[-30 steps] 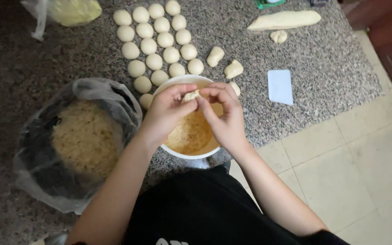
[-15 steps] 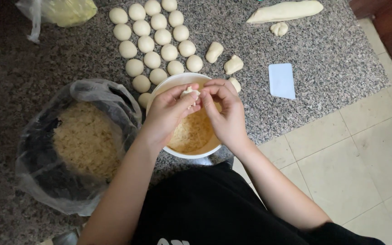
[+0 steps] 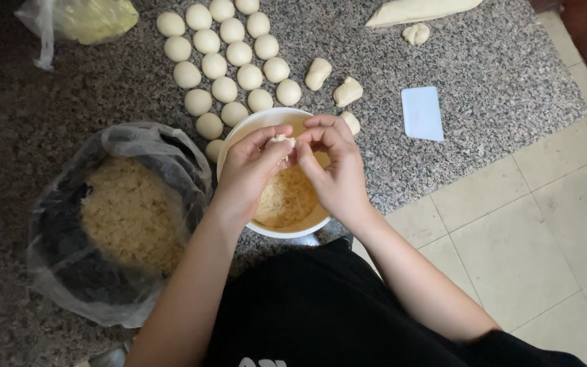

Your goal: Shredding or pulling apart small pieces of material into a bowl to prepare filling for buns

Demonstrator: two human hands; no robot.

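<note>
Both hands meet over a white bowl (image 3: 242, 133) that holds yellowish crumbly filling (image 3: 287, 200). My left hand (image 3: 249, 170) and my right hand (image 3: 334, 166) pinch one small piece of pale dough (image 3: 282, 141) between their fingertips, just above the bowl's far side. Rows of several round dough balls (image 3: 225, 64) lie on the speckled granite counter (image 3: 103, 88) directly beyond the bowl.
A clear plastic bag (image 3: 120, 217) of the same crumbly filling sits left of the bowl. Unshaped dough pieces (image 3: 334, 81), a white scraper card (image 3: 422, 112), a long dough roll (image 3: 419, 10) and a bag with something yellow (image 3: 83, 19) lie on the counter. Tiled floor (image 3: 524, 238) is at right.
The hands have stayed over the bowl, fingers shifting slightly around the dough piece. The view has drifted a little, so the counter items sit higher in frame.
</note>
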